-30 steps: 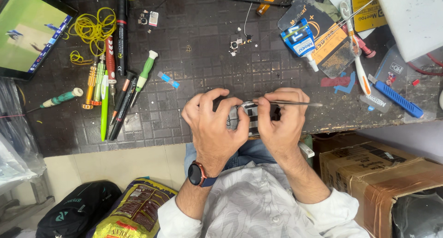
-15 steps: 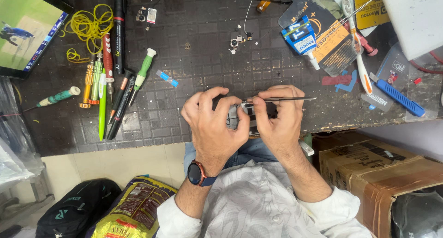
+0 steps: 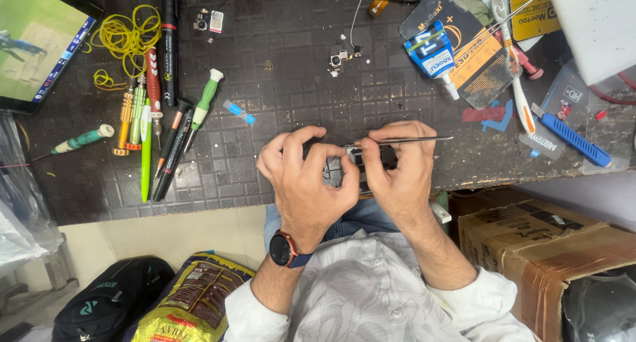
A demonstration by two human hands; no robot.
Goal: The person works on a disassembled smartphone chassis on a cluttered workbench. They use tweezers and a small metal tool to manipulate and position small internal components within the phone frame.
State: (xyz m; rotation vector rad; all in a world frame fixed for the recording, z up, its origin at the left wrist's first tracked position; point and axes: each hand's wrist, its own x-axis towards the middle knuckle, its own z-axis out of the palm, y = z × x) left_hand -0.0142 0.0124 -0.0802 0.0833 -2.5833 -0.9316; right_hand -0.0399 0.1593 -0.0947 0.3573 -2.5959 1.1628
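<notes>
Left hand point(image 3: 306, 186) clasped a small dark device point(image 3: 361, 162) at the dark work mat's point(image 3: 278, 103) near edge | right hand point(image 3: 397, 173) pinched slim tweezers point(image 3: 411, 140), tip at the device | work appeared midway; loose parts point(image 3: 341, 58) lay apart.

Desk point(image 3: 278, 97): dark, matt, gridded mat. Tweezers point(image 3: 414, 140): bright smooth metal. Screwdriver point(image 3: 203, 107): glossy green plastic handle. Box point(image 3: 530, 239): brown cardboard.

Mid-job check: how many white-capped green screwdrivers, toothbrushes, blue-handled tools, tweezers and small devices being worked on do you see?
White-capped green screwdrivers: 2
Toothbrush: 1
Blue-handled tool: 1
Tweezers: 1
Small dark device: 1
Total: 6
</notes>
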